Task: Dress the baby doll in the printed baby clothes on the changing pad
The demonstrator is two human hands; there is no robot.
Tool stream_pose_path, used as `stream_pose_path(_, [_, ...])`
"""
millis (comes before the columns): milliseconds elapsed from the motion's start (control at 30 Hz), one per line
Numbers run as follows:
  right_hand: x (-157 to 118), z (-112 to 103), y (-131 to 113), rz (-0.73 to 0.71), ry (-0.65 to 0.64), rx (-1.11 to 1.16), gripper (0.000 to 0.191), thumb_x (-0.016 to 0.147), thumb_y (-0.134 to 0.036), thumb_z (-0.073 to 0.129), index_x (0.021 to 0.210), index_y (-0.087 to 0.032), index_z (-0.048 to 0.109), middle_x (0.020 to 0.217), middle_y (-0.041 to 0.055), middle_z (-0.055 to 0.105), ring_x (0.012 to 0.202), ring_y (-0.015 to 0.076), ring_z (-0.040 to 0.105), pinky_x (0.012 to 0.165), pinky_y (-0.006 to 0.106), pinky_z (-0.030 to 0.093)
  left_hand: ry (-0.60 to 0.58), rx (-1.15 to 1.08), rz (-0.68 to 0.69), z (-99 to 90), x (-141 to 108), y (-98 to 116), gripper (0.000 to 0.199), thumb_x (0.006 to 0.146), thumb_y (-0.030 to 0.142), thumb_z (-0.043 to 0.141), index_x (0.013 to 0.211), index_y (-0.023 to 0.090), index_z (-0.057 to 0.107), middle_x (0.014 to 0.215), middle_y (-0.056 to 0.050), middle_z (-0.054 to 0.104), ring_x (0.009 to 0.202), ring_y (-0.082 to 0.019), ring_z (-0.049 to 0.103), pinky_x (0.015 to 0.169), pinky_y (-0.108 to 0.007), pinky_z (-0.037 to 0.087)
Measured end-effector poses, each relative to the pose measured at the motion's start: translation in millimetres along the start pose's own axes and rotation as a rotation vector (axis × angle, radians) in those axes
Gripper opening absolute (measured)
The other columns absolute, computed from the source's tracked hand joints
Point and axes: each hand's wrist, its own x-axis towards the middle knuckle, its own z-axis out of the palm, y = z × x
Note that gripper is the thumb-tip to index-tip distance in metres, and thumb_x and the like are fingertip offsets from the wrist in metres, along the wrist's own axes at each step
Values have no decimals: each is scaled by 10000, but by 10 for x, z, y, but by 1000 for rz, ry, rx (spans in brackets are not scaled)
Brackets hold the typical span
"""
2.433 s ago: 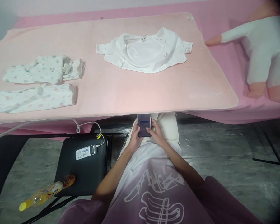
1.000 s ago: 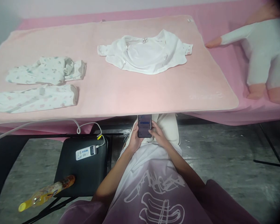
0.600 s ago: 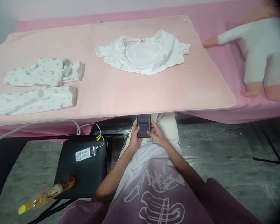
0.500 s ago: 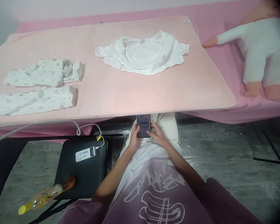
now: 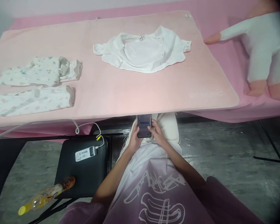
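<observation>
Over my lap, just below the table's front edge, my left hand (image 5: 135,139) and my right hand (image 5: 157,133) hold a dark phone (image 5: 144,127) between them, its screen lit. The right thumb lies on the phone's right side. A white baby top (image 5: 149,63) is spread on the pink mat (image 5: 140,93). To its left lie a patterned folded garment (image 5: 42,71) and, nearer the front edge, another patterned garment (image 5: 44,102).
A doll in white clothes (image 5: 261,46) lies at the table's right end. At lower left, a black stool (image 5: 84,177) carries a white power bank (image 5: 85,154) with a cable (image 5: 99,126) and a yellow-capped bottle (image 5: 44,196).
The view has shifted slightly, so the garments sit a little higher and the doll farther right. My right thumb has moved up along the phone's side.
</observation>
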Motion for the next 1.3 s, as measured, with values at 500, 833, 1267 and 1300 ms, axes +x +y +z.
stream_pose_path(500, [-41, -187, -33, 3, -165, 29, 844, 1042, -634, 798, 1776, -311, 536, 1606, 118, 707, 1478, 334, 644, 1361, 532, 498, -120, 89, 7, -157, 23, -68, 1010, 830, 287, 1044, 1736, 343, 599, 1725, -134, 646, 1650, -379, 600, 1414, -551, 456])
stream_pose_path(833, [-50, -181, 8, -5, -161, -14, 905, 1036, -667, 800, 1804, -300, 491, 1631, 133, 679, 1501, 336, 632, 1381, 547, 474, -32, 90, 14, -109, 16, -66, 821, 878, 335, 1015, 1632, 341, 691, 1670, -108, 696, 1627, -364, 623, 1367, -513, 515])
stream_pose_path(1267, [-57, -201, -7, -2, -192, -10, 937, 1047, -664, 787, 1834, -281, 453, 1720, 143, 629, 1585, 336, 601, 1422, 545, 429, 30, -31, -31, 16, 5, 19, 583, 977, 511, 872, 1509, 304, 757, 1625, -69, 737, 1622, -343, 620, 1309, -467, 564])
stream_pose_path(1300, [-57, -211, 2, 7, -192, -17, 943, 1042, -670, 790, 1833, -279, 457, 1724, 143, 626, 1589, 337, 597, 1425, 547, 425, 38, -26, -28, 18, 9, 11, 577, 978, 513, 874, 1504, 306, 760, 1615, -65, 743, 1616, -335, 626, 1302, -454, 569])
